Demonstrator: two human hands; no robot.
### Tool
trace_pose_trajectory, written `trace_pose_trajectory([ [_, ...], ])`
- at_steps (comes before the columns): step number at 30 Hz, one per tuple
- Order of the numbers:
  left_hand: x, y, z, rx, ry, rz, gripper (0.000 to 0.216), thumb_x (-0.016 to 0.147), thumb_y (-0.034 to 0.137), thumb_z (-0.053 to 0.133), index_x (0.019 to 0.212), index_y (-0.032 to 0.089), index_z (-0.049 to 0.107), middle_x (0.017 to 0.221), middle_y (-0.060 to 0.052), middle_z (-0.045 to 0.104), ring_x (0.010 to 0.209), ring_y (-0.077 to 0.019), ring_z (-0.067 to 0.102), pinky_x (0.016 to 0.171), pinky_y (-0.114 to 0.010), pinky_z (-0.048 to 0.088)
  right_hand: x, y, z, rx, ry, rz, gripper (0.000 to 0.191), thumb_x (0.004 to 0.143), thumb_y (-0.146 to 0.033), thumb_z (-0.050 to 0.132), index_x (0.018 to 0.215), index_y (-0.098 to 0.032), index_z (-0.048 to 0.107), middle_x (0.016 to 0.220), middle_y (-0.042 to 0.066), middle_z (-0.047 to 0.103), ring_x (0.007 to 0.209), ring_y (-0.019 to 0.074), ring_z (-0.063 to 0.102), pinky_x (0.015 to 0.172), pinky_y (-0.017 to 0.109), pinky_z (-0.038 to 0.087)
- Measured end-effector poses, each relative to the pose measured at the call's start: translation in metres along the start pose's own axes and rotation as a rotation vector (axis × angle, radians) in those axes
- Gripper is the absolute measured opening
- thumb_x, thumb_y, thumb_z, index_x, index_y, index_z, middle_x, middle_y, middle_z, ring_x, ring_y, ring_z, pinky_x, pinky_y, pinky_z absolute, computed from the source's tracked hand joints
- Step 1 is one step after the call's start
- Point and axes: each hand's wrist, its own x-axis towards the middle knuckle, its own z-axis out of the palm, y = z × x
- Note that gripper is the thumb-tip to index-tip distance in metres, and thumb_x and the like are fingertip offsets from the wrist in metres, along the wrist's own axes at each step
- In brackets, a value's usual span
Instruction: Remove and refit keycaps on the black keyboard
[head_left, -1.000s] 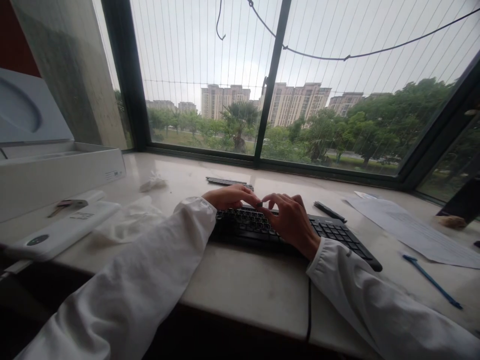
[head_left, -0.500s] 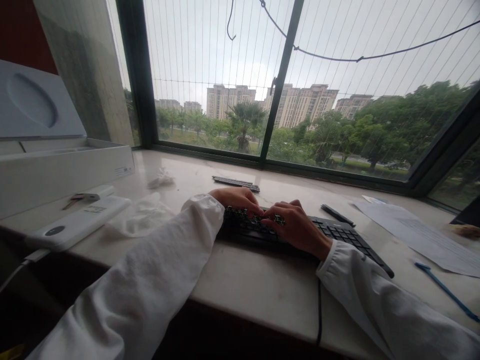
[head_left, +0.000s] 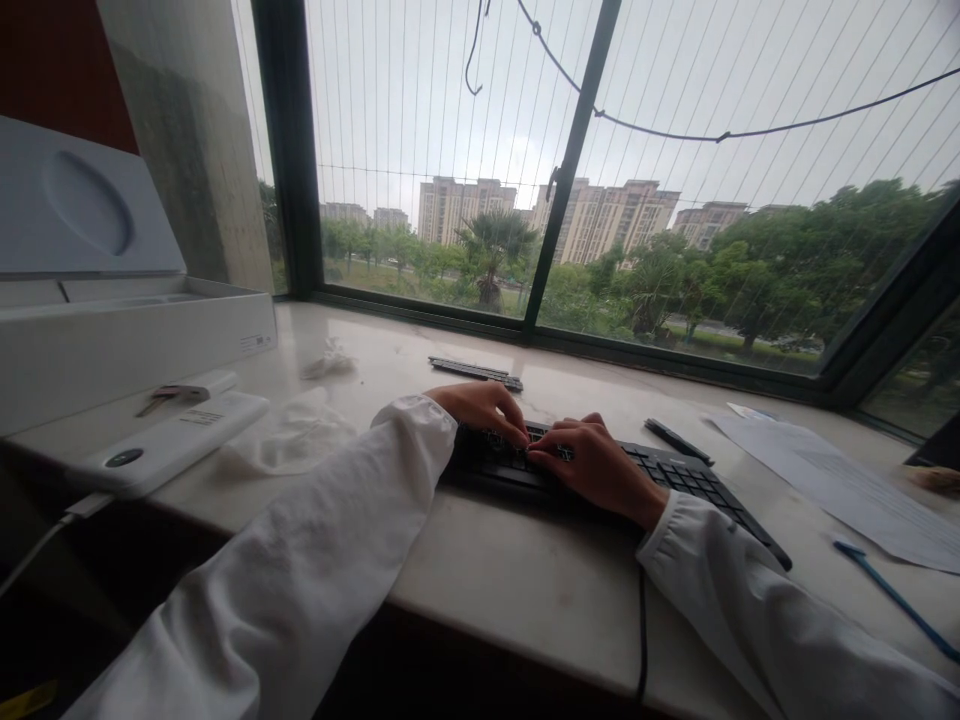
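A black keyboard [head_left: 679, 485] lies on a pale stone window ledge [head_left: 495, 565]. Both my hands rest on its keys, close together. My left hand [head_left: 484, 408] has its fingers curved down onto the keys, holding nothing. My right hand [head_left: 596, 465] lies beside it, fingers bent onto the keys, also empty. Both arms wear white sleeves. The keyboard's cable [head_left: 642, 640] drops over the ledge's front edge.
At left stand an open white box [head_left: 135, 340], a white power bank [head_left: 169, 445] with a cable, keys [head_left: 161, 398] and crumpled tissues [head_left: 289, 435]. A dark strip [head_left: 476, 372] and a black pen [head_left: 679, 441] lie behind the keyboard. Papers [head_left: 832, 480] and a blue pen [head_left: 892, 595] lie right.
The view has shifted right and slightly down, so the ledge's things sit further right in the picture. My fingers have moved a little on the keys and lowered onto them.
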Motion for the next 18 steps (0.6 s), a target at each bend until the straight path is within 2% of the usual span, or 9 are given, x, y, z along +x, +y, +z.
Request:
trace_pose_trajectory([
  [4, 0.0006, -0.0003, 0.0022, -0.035, -0.011, 0.006, 0.037, 0.059, 0.043, 0.076, 0.088, 0.020, 0.075, 0.078, 0.000, 0.071, 0.074, -0.0125, 0.060, 0.071, -0.019, 0.040, -0.0002, -0.0012, -0.0006, -0.023, 0.004, 0.004, 0.022, 0.083, -0.043, 0.057, 0.084, -0.026, 0.072, 0.082, 0.001, 0.071, 0.075, 0.0151, 0.063, 0.086, 0.035, 0.034],
  [9, 0.0021, -0.0013, 0.0041, -0.034, -0.025, 0.029, 0.034, 0.064, 0.042, 0.074, 0.091, 0.021, 0.075, 0.084, -0.001, 0.072, 0.082, -0.0144, 0.062, 0.074, -0.020, 0.040, -0.0006, -0.0062, -0.0028, -0.033, -0.002, -0.003, 0.020, 0.086, -0.038, 0.055, 0.083, -0.028, 0.072, 0.080, 0.000, 0.071, 0.075, 0.0155, 0.062, 0.084, 0.035, 0.033],
  [14, 0.0021, -0.0030, 0.0043, -0.018, -0.006, 0.024, 0.035, 0.063, 0.044, 0.074, 0.089, 0.021, 0.075, 0.078, -0.001, 0.072, 0.077, -0.0142, 0.061, 0.071, -0.021, 0.040, -0.0006, -0.0079, -0.0039, -0.021, -0.021, -0.003, 0.025, 0.088, -0.037, 0.051, 0.084, -0.028, 0.073, 0.080, 0.002, 0.071, 0.075, 0.0156, 0.063, 0.083, 0.035, 0.033],
  [18, 0.0013, -0.0032, 0.0046, 0.007, 0.007, 0.010, 0.036, 0.062, 0.046, 0.074, 0.088, 0.020, 0.076, 0.075, -0.001, 0.070, 0.073, -0.0127, 0.059, 0.068, -0.020, 0.038, -0.0003, -0.0056, -0.0027, 0.039, -0.008, 0.033, 0.020, 0.086, -0.038, 0.055, 0.087, -0.029, 0.072, 0.083, 0.001, 0.072, 0.077, 0.0162, 0.063, 0.087, 0.036, 0.033],
])
